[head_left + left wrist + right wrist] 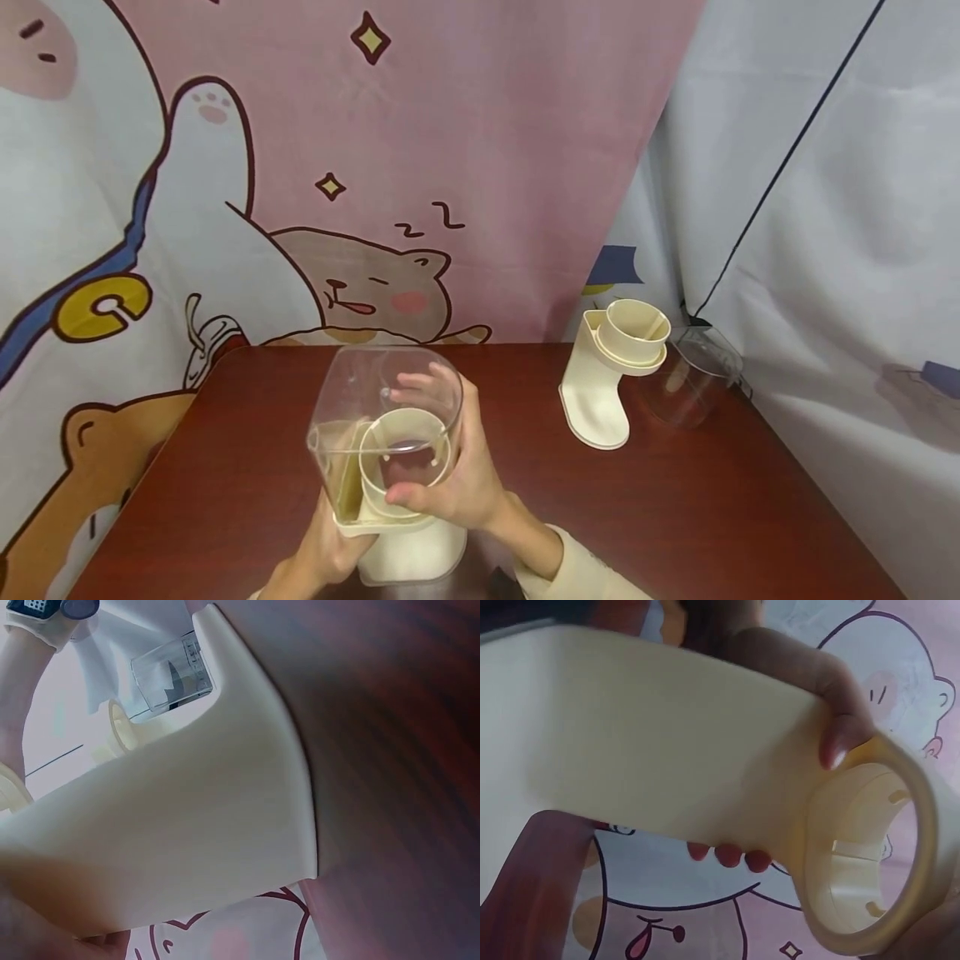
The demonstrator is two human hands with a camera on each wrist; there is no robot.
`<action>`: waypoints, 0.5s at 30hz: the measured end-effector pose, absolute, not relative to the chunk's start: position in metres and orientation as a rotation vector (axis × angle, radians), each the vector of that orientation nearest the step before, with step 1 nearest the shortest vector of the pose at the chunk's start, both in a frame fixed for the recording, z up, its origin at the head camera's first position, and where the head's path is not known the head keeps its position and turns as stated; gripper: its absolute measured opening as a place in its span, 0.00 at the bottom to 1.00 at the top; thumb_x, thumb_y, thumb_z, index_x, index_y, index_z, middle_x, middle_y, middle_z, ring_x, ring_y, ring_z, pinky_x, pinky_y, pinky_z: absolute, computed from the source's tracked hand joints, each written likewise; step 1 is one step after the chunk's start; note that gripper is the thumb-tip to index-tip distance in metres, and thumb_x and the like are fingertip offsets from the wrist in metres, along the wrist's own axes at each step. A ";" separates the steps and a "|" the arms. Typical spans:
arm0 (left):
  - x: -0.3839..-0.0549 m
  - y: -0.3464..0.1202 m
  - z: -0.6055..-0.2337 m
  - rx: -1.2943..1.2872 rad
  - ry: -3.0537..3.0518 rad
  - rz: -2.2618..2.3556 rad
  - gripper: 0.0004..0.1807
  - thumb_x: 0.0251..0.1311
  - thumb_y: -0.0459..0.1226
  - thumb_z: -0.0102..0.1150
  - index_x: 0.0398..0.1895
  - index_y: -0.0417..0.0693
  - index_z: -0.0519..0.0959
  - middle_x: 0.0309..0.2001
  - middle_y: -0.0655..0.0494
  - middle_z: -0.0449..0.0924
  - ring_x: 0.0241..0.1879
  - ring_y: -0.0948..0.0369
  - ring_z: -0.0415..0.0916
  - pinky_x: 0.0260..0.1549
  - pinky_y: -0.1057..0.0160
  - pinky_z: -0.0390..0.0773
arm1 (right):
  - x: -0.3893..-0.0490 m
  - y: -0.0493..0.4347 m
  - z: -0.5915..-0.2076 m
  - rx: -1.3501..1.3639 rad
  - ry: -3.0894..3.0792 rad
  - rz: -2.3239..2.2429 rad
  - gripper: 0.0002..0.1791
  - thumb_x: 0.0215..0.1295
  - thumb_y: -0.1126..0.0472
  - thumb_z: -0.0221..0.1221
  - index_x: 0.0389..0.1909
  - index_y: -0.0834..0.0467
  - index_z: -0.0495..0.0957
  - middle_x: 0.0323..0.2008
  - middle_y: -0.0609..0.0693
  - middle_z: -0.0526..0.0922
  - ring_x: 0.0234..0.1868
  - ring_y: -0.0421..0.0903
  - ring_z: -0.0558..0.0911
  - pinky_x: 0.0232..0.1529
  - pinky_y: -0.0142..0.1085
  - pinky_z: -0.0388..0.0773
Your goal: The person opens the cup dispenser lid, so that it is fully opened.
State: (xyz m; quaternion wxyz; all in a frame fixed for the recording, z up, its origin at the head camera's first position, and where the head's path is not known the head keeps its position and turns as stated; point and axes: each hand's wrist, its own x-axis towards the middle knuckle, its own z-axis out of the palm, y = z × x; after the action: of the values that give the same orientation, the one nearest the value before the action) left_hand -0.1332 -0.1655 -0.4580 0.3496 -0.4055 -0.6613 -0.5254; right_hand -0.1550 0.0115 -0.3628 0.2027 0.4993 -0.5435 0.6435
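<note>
My left hand [330,542] grips the column of a cream stand [412,554], which has a round ring at its top. In the right wrist view, its thumb lies on the column [667,742] near the ring, with fingertips curling round the other edge. A clear plastic container [337,400] is at the top of the stand, around the ring [367,475]. My right hand [468,467] holds the container by its right side. Its thumb is in front and its fingers show through the clear wall behind. Exactly where container and stand meet is partly hidden.
A second cream stand [596,392] with a ring on top stands at the right on the dark red table [525,467]. Behind it is another clear container [697,375], close to the white curtain [825,250]. A printed pink curtain [525,167] hangs along the back edge.
</note>
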 end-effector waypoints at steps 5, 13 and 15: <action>-0.135 -0.164 -0.456 -1.041 -1.702 -1.337 0.49 0.38 0.29 0.59 0.66 0.13 0.51 0.70 0.44 0.64 0.68 0.61 0.64 0.71 0.68 0.57 | -0.152 0.012 -0.361 1.351 -1.551 1.809 0.58 0.56 0.40 0.68 0.71 0.72 0.47 0.63 0.72 0.68 0.63 0.58 0.76 0.67 0.44 0.71; -0.137 -0.163 -0.457 -1.076 -1.690 -1.375 0.50 0.37 0.28 0.59 0.66 0.13 0.50 0.70 0.43 0.64 0.68 0.60 0.64 0.71 0.67 0.58 | -0.152 0.007 -0.365 1.312 -1.472 1.727 0.58 0.58 0.38 0.65 0.69 0.78 0.49 0.61 0.74 0.69 0.61 0.60 0.78 0.63 0.47 0.74; -0.137 -0.163 -0.455 -1.085 -1.688 -1.388 0.51 0.35 0.27 0.59 0.67 0.13 0.49 0.70 0.43 0.64 0.68 0.60 0.64 0.71 0.67 0.59 | -0.154 0.006 -0.365 1.321 -1.456 1.697 0.58 0.59 0.38 0.65 0.68 0.79 0.49 0.61 0.74 0.69 0.61 0.60 0.78 0.62 0.48 0.75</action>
State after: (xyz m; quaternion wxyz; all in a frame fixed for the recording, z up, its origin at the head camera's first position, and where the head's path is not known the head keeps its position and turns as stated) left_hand -0.1367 -0.1625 -0.4552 0.3436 -0.4175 -0.6498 -0.5343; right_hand -0.1539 0.0064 -0.3653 0.2690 0.4898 -0.5402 0.6292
